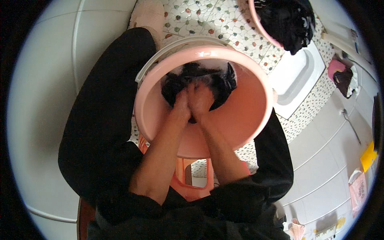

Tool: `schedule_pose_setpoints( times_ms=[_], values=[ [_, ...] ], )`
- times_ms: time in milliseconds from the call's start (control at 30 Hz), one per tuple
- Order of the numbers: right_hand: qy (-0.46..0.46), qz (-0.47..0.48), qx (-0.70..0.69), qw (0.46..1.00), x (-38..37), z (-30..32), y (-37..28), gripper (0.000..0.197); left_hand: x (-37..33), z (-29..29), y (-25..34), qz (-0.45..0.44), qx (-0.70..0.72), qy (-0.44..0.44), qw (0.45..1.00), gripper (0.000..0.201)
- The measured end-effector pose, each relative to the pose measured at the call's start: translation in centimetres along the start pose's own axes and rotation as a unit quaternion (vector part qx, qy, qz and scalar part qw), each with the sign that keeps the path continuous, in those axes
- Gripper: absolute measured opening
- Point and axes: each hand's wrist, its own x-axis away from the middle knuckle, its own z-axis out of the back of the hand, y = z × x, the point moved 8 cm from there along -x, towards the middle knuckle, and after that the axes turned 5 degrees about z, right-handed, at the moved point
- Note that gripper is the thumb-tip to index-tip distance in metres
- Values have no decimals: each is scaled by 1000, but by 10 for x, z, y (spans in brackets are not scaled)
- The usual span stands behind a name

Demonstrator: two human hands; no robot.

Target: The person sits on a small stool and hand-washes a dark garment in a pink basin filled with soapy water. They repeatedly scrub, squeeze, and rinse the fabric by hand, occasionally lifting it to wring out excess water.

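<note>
A pink bucket (248, 108) stands between my knees, its pale handle (154, 62) lying along the far left rim. Wet black cloth (224, 86) is bunched at the bottom, with some whitish suds beside it. Both my arms reach down into the bucket. My left hand (182, 105) and my right hand (202, 99) are side by side, closed on the cloth and touching each other. Their fingertips are partly blurred and sunk in the dark folds.
At the far right a second pink tub (262, 26) holds more wet black clothing. A white squat toilet (306, 78) is set in the pebble-patterned floor (192, 20). An orange plastic stool (192, 192) stands below the bucket. Walls rise at left and right.
</note>
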Motion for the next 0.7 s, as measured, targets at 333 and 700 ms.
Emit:
schedule_pose_setpoints(
  times_ms=[333, 700],
  values=[
    [-21, 100, -49, 994, -60, -22, 107, 43, 27, -59, 10, -111, -730, 9, 675, 35],
    [-42, 78, -221, 971, -11, 7, 112, 96, 136, -81, -4, -116, -614, -65, 778, 36]
  ],
)
